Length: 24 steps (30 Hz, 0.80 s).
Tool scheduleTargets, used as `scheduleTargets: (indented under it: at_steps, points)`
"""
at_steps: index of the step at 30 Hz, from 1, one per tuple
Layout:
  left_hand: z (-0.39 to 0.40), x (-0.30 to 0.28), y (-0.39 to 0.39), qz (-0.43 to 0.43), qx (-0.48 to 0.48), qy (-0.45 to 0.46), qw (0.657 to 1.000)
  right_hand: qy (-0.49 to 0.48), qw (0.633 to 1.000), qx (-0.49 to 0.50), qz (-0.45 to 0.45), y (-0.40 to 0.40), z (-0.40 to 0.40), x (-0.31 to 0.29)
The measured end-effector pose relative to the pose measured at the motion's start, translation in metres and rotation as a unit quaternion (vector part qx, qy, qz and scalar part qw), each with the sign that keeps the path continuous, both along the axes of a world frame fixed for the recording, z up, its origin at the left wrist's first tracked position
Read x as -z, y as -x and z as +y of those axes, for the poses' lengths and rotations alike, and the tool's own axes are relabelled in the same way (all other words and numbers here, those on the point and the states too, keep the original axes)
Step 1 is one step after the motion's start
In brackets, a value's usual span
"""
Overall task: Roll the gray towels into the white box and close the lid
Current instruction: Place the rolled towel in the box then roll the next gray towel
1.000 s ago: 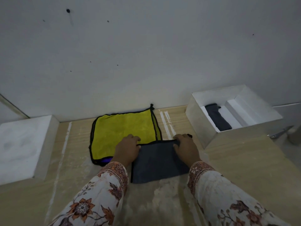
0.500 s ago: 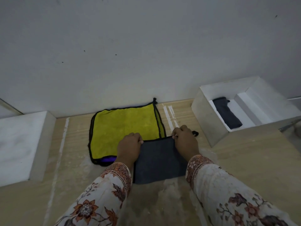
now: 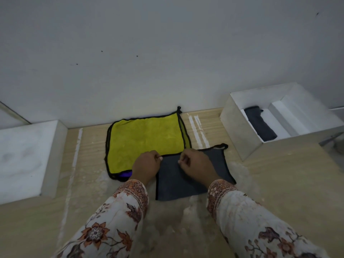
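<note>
A gray towel (image 3: pixel 176 185) with black trim lies flat on the wooden table in front of me. My left hand (image 3: pixel 147 165) pinches its far left corner. My right hand (image 3: pixel 197 165) rests on the towel near the middle of its far edge, fingers curled on the cloth. The towel's far right corner with a black loop shows beyond that hand. An open white box (image 3: pixel 240 131) stands at the right; a rolled gray towel (image 3: pixel 259 125) lies inside it. Its white lid (image 3: pixel 24 157) lies at the left.
A yellow towel (image 3: pixel 147 140) with black trim is spread behind the gray one, against the white wall. A purple bit shows at its near edge. A white insert sits in the box's right part. Bare wooden table lies near me.
My right hand has slid left along the gray towel's far edge, toward my left hand, uncovering the far right corner and loop. The view has shifted slightly.
</note>
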State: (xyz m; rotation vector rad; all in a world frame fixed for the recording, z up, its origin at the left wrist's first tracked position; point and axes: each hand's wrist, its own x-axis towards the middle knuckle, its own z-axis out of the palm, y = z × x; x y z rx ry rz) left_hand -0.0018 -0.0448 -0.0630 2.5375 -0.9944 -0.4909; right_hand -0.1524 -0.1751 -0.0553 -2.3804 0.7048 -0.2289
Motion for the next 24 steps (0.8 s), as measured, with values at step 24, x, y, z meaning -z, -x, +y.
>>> scheduleTargets:
  at_steps: [24]
  points:
    - [0.005, -0.004, -0.014, 0.163, -0.002, 0.085, 0.983, 0.256, 0.935, -0.244, 0.034, 0.012, 0.103, 0.023]
